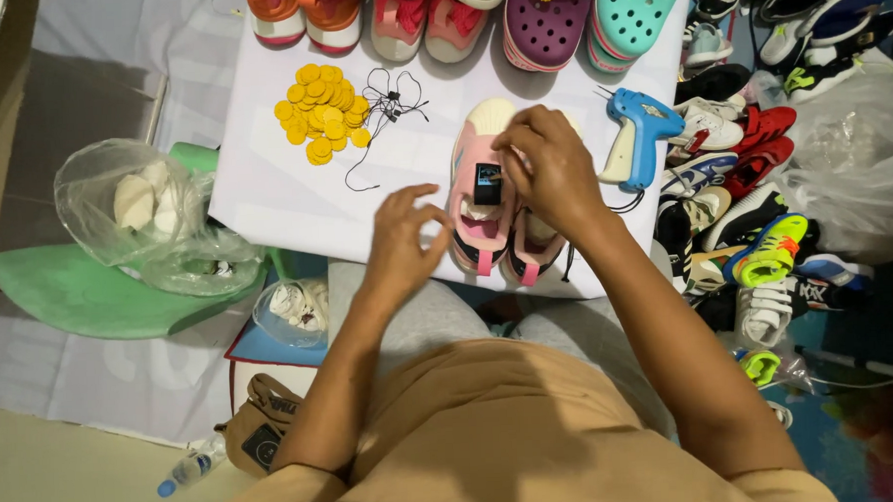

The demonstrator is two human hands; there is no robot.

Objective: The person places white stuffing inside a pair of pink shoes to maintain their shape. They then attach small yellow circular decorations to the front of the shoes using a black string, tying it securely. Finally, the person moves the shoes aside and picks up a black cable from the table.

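Observation:
A pair of small pink shoes (480, 215) lies on a white board (266, 188) across my lap. My right hand (552, 168) rests over the shoes and pinches a small black tag (488, 183) at the left shoe's top. My left hand (403, 238) hovers just left of the shoes, fingers apart and curled, holding nothing I can make out. A heap of yellow round stickers (321, 113) and a tangle of thin black strings (390, 106) lie on the board to the upper left. A blue and white tagging gun (638, 135) lies at the board's right edge.
Several shoes line the board's far edge, among them a purple clog (545, 22) and a teal clog (632, 15). A pile of many shoes (752, 201) fills the floor on the right. On the left sit clear plastic bags (158, 217), a green shape (82, 293), a brown bag (260, 436) and a bottle (189, 470).

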